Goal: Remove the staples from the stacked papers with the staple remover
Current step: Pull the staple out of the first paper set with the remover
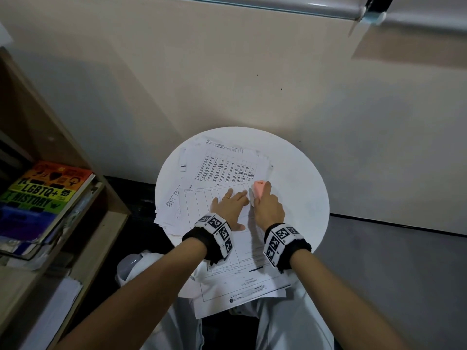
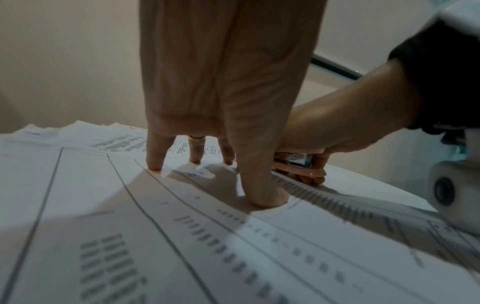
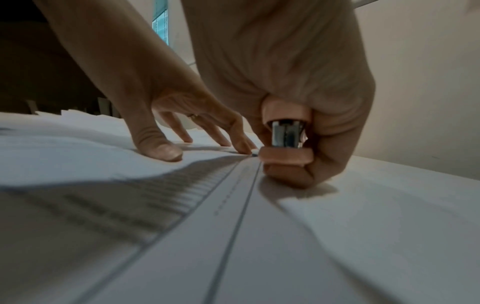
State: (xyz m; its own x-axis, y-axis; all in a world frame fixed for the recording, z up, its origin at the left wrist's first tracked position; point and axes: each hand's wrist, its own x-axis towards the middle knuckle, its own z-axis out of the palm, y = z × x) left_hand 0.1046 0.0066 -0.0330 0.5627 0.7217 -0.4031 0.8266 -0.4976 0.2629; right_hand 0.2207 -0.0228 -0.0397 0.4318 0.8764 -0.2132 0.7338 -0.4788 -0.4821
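A round white table (image 1: 298,173) stands against a pale wall, and a loose stack of printed papers (image 1: 222,170) covers most of its top, with the nearest sheets hanging over the table's near edge toward the person's lap.

The left hand (image 1: 231,207) lies on the top sheet near the middle of the table, its fingers straight and spread, the fingertips (image 2: 154,164) and thumb pressing the paper flat. A thin ring (image 1: 226,197) sits on one of its fingers.

Just beside it, toward the table's right side, the right hand (image 1: 267,207) is curled around a pink staple remover (image 1: 259,189). The right wrist view shows the thumb under the lower pink grip and the fingers over the upper one, with the shiny metal part (image 3: 285,133) between the two grips. The remover rests low against the papers at a ruled line of the top sheet, close to the left hand's forefinger. Whether its front end is under a staple cannot be told; that end is hidden by the hands.

Both wrists wear black bands with black-and-white square markers (image 1: 218,227).

Left of the table stands a wooden shelf (image 1: 75,152) holding books, the topmost a rainbow-coloured book (image 1: 45,190) lying flat.
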